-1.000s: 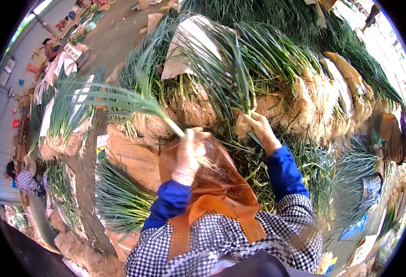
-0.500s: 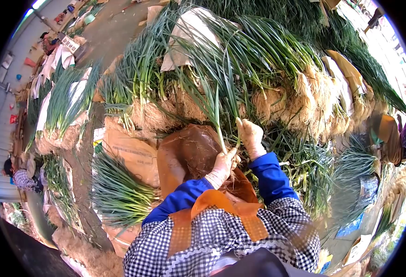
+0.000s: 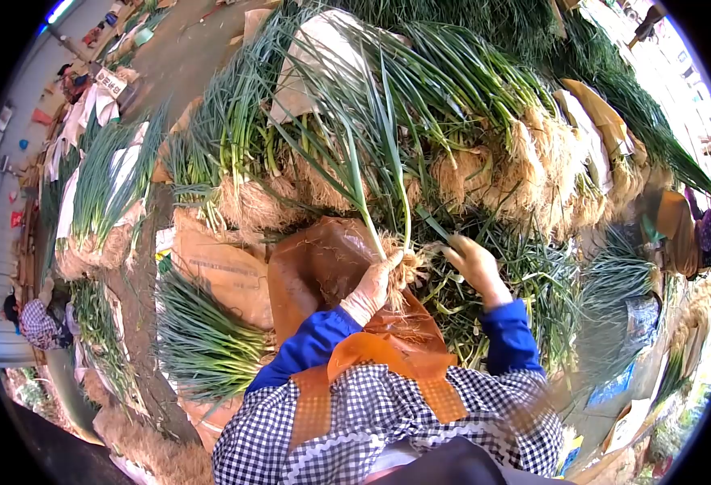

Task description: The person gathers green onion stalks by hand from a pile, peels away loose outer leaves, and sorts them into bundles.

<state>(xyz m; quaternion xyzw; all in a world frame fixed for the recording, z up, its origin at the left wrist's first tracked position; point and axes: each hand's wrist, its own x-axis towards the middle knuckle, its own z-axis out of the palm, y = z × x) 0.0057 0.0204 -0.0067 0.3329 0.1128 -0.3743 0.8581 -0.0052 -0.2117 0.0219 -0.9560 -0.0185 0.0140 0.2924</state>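
Note:
My left hand (image 3: 372, 284) is closed around the lower ends of green onion stalks (image 3: 365, 212), just above the brown apron (image 3: 323, 271). Pale roots (image 3: 405, 275) hang beside its fingers, and the long leaves point up and away. To the right, my right hand (image 3: 475, 265) is over loose green leaves (image 3: 525, 283), with a strip of leaf at its fingertips. Its fingers look pinched on that leaf. A row of onions with bushy roots (image 3: 533, 174) lies beyond both hands.
Trimmed-looking green onions (image 3: 210, 339) lie at the left on tan sacking (image 3: 226, 271). More bundles (image 3: 109, 198) lie farther left. A person in a checked top (image 3: 40, 323) is at the far left. A pale sack (image 3: 323, 61) covers part of the pile.
My right hand has moved away from the stalks to the right, over the loose leaves. My left hand has stayed near the apron with the stalks, whose roots now show more.

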